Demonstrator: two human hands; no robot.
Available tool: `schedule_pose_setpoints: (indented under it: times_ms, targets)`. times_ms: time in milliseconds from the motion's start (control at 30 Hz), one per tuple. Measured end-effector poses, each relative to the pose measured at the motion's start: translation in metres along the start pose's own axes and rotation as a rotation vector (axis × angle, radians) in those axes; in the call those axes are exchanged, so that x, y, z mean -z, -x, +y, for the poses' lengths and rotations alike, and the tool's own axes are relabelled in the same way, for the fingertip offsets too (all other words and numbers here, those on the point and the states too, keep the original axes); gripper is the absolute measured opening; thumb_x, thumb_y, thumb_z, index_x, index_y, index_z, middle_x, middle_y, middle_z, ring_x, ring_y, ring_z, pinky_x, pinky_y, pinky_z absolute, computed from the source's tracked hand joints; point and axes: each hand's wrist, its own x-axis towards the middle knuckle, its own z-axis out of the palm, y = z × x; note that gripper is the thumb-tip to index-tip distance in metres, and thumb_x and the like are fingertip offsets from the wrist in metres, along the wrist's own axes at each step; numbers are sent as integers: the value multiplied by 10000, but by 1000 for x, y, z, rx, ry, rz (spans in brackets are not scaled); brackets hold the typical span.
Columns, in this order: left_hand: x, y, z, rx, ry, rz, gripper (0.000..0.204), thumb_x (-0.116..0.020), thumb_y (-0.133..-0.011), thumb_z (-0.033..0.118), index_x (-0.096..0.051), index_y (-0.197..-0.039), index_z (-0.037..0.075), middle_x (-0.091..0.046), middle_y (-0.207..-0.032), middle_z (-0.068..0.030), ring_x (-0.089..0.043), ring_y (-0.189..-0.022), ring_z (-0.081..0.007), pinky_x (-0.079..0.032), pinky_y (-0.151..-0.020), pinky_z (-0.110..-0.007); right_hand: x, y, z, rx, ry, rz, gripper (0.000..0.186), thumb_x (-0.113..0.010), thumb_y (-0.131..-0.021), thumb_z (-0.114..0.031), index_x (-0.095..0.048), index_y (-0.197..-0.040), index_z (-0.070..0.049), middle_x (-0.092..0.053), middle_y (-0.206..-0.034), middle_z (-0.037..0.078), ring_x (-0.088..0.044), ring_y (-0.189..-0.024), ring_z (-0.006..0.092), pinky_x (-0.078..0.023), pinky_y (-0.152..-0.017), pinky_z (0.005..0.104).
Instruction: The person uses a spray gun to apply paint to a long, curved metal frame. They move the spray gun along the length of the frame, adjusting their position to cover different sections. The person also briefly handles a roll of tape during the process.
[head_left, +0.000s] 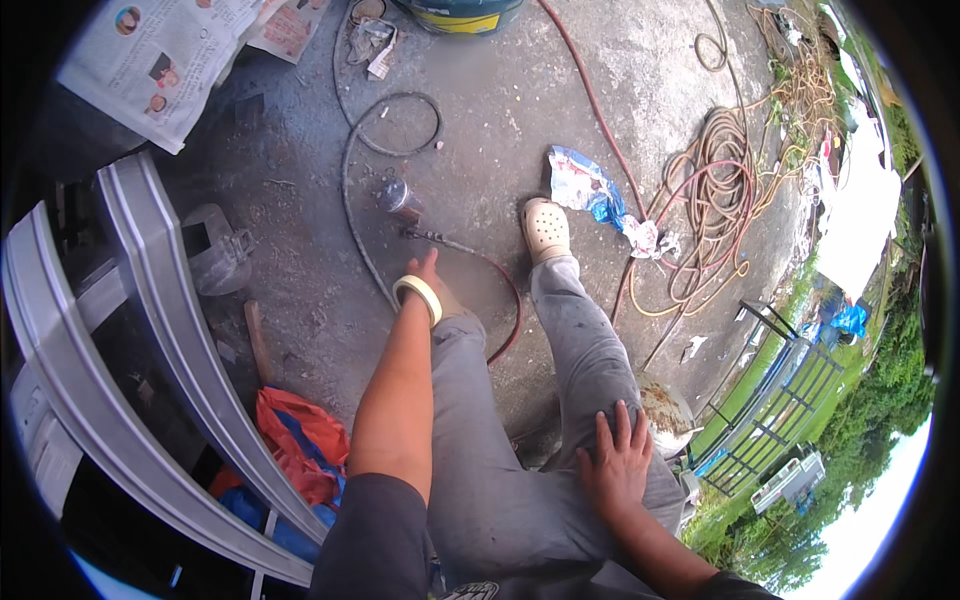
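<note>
Left of the frame's centre, a tape roll (pixel 429 295) is worn around the left wrist. The left hand (pixel 425 268) is held near a cup (pixel 402 205) and hose (pixel 516 300) on the floor (pixel 300 330); whether its grip is closed cannot be told. Lower right of centre, the right hand (pixel 615 465) is rested on the trousers (pixel 480 500), fingers apart. 2 grey strips (pixel 165 250) are seen at left.

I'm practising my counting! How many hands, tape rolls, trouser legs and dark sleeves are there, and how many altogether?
Hands: 2, left hand and right hand
Tape rolls: 1, a pale tape roll
Trouser legs: 2, left leg and right leg
Dark sleeves: 2, left sleeve and right sleeve
Total: 7
</note>
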Motion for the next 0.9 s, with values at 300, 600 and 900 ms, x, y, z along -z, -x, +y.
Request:
schedule_pose_setpoints:
  times_ms: [300, 600, 900]
  targets:
    - [-53, -158, -41, 182, 263, 49, 147, -587, -959, 272, -641, -1058, 178, -709, -1097, 13, -641, -1064, -168, -442, -957, -401, -11, -79, 69, 5, -5, -121, 638, -846, -819, -297, -622, -1399, -154, -465, -1591, 164, -367, -1501, 491, -350, -1165, 635]
    - [-137, 167, -6, -449, -3, -167, 730, -689, -944, 192, -338, -1580, 123, -591, -1407, -151, -599, -1277, -269, -465, -1071, -482, 55, -130, 46, 457, -443, 218, 732, -843, -834, -340, -553, -1476, -142, -438, -1608, 173, -378, -1499, 465, -329, -1200, 644]
    - [-139, 414, 61, -578, 107, -109, 748, -601, -1021, 71, -238, -1675, 105, -473, -1597, -216, -520, -1446, -336, -436, -1187, -427, 297, -133, -70, 1193, 177, 280, 675, -801, -862, -458, -594, -1439, -174, -470, -1551, 180, -478, -1402, 415, -432, -1142, 569]
